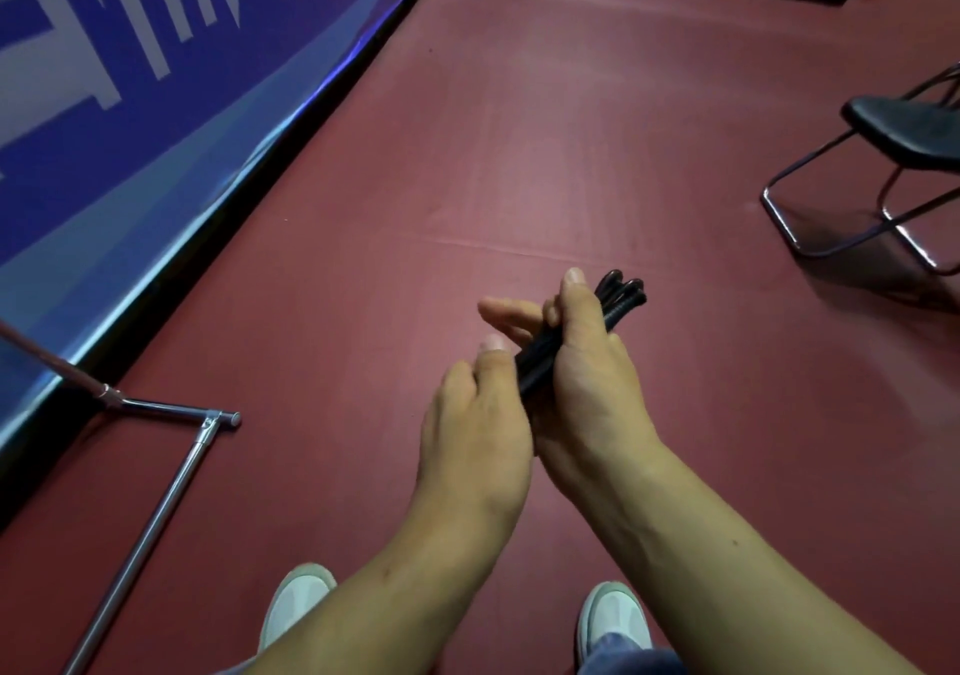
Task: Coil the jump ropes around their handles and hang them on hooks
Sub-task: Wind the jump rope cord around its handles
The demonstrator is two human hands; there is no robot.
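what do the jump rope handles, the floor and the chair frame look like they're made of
Jump rope handles: black, likely plastic or rubber, dull sheen, ribbed near the end.
Floor: dark red matte sheet, probably vinyl, with a seam line.
Chair frame: shiny bent metal tube.

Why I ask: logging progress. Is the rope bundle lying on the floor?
No, the right hand grips the rope bundle above the floor.

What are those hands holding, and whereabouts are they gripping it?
A black jump rope bundle: the right hand wraps round its middle, thumb lying along it, while the left hand pinches the lower end between thumb and fingers.
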